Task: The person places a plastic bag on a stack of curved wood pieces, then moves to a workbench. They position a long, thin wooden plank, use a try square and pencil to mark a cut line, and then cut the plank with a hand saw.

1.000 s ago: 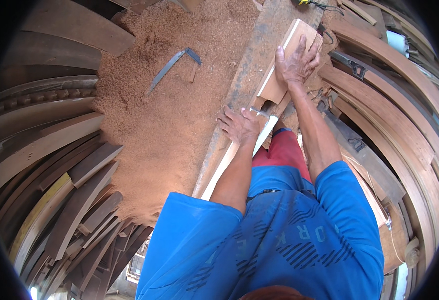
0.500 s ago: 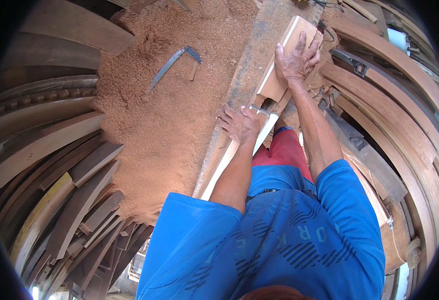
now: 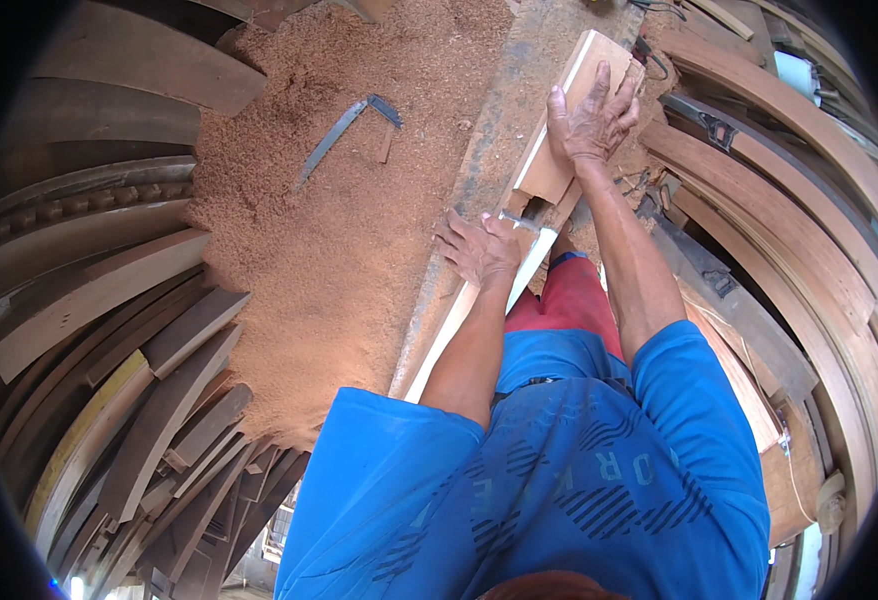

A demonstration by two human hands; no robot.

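Note:
My right hand (image 3: 594, 120) lies on a pale wooden board (image 3: 547, 172), fingers spread across its upper face and thumb near its left edge. At the board's near end is a dark gap (image 3: 534, 208) with a small shiny metal piece (image 3: 521, 221) beside it. My left hand (image 3: 479, 248) is next to that metal piece, palm down with fingers apart. Under my left wrist runs a long pale strip (image 3: 444, 350) toward my body. What lies beneath the left palm is hidden. Both stand along a narrow, worn, dusty bench (image 3: 489, 130).
Brown sawdust (image 3: 329, 260) covers the area left of the bench, with a curved-bladed tool (image 3: 334, 138) lying on it. Curved dark planks (image 3: 109, 280) stack up at left. At right are long boards (image 3: 759, 200), a handsaw (image 3: 704, 122) and a light-blue object (image 3: 797, 77).
Both hands and the board stay almost where they were. The surroundings shift only slightly in the picture.

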